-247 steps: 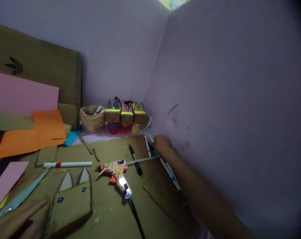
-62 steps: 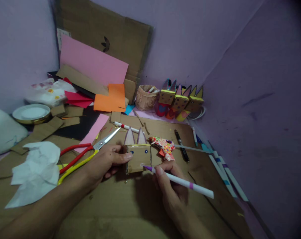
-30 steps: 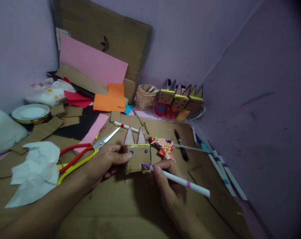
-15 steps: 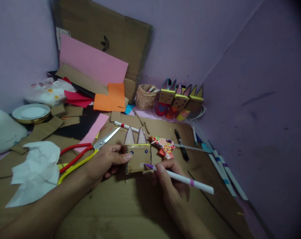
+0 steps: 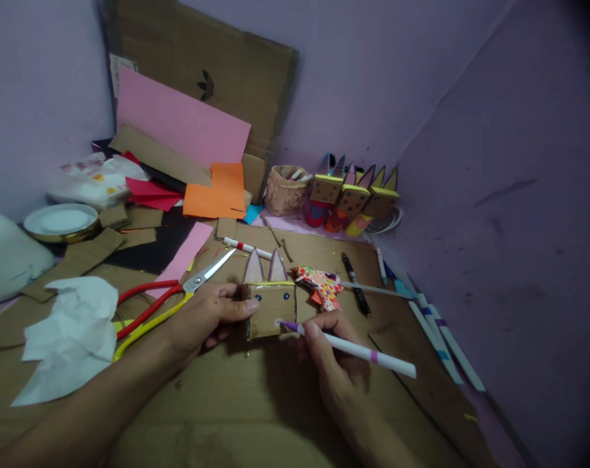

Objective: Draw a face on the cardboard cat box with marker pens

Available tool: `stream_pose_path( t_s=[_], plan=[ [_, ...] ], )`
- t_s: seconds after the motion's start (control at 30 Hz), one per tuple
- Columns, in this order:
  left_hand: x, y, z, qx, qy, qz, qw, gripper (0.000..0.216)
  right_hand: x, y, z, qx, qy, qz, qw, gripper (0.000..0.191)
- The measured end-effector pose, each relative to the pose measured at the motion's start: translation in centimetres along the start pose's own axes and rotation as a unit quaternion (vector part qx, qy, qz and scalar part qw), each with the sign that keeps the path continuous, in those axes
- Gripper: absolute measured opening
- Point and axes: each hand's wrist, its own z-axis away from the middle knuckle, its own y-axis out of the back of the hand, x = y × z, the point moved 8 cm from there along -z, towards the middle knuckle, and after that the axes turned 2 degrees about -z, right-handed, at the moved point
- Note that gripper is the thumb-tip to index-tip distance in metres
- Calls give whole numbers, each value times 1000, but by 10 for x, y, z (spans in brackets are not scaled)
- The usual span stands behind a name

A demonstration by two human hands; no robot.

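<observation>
Nearby, a brown cardboard sheet (image 5: pixel 212 416) spreads under the work. Over it, the right hand (image 5: pixel 336 357) has its fingers closed around a purple-banded marker (image 5: pixel 368 354), held as for writing. The marker's purple tip meets, or nearly meets, a small pale ring low on the front of a cardboard animal head (image 5: pixel 268 315); I cannot tell whether they touch. That head is between the two hands, with two pointed ears, a yellow strip along its upper edge and two dark blue eyes. The left hand (image 5: pixel 212 318) grips its left side, thumb on the front, the other fingers partly hidden.

Beside the left forearm lie a crumpled white tissue (image 5: pixel 71 338) and scissors (image 5: pixel 151 315) with one red handle and one yellow, blades pointing away. Just beyond the right hand is a flower-patterned glue gun (image 5: pixel 320 283), its grip partly hidden; its glue stick (image 5: pixel 387 291) crosses a black pen (image 5: pixel 349 270). White markers (image 5: pixel 462 356) lie along the right edge. Behind the ears rests a red-banded marker (image 5: pixel 239 245).

Farther back come orange paper (image 5: pixel 214 198), a woven basket (image 5: pixel 286 195) holding markers, and three cat-eared figures (image 5: pixel 354 198) side by side. Behind, a pink sheet (image 5: pixel 178 117) stands before a large cardboard panel (image 5: pixel 256 84) at the lilac wall (image 5: pixel 363 78).
</observation>
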Motion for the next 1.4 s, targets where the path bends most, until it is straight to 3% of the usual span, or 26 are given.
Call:
stream_pose_path(
  t_s=[0.33, 0.57, 0.67, 0.83, 1.0, 1.4],
  plan=[
    [2, -1, 2, -3, -6, -1, 1000, 36, -4, -2, 0, -23, 9, 36, 999, 21],
    [2, 0, 2, 3, -2, -2, 1000, 35, 2, 4, 1, 37, -34, -46, 998, 24],
    [1, 0, 1, -2, -3, 1, 1000, 36, 9, 1, -5, 39, -91, -156, 983, 27],
    [-1, -1, -1, -13, -11, -2, 1000, 40, 22, -5, -14, 68, -201, -310, 927, 36],
    [-5, -2, -4, -21, -7, -2, 1000, 42, 27, -9, -15, 74, -240, -328, 911, 39],
    [-6, -1, -5, -18, -6, -7, 1000, 44, 33, -6, -15, 97, -229, -335, 909, 44]
  ],
)
